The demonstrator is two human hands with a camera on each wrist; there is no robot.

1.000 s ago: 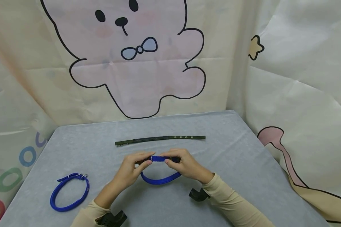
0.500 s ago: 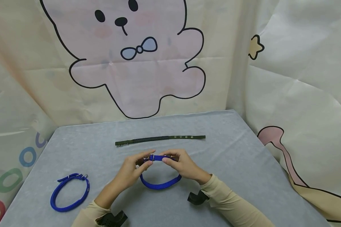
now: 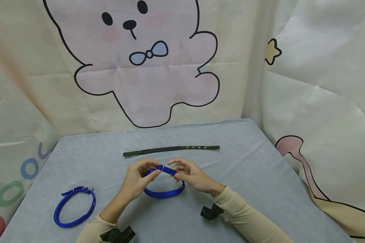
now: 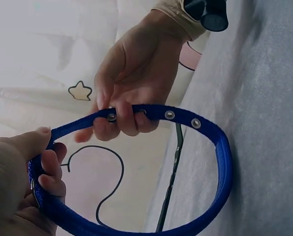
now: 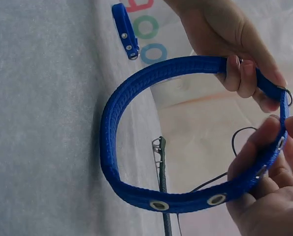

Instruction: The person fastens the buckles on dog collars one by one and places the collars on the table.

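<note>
Both hands hold a blue collar above the table, bent into a loop. My left hand grips it at the metal buckle and ring. The right hand pinches the strap a little to the right, beside a row of metal eyelets. Seen from the left wrist, the right hand's fingers curl over the strap between eyelets. In the right wrist view, the collar hangs as a wide ring, its lower side close to the grey cloth. The fingers partly hide the buckle.
A second blue collar, fastened in a loop, lies on the left of the grey-covered table. Behind the hands a dark green collar is stretched out straight. Printed fabric walls enclose the table's back and sides.
The loop has shifted slightly left with the hands. Its strap between them now slants down to the right, and the right index finger has lifted off it.
</note>
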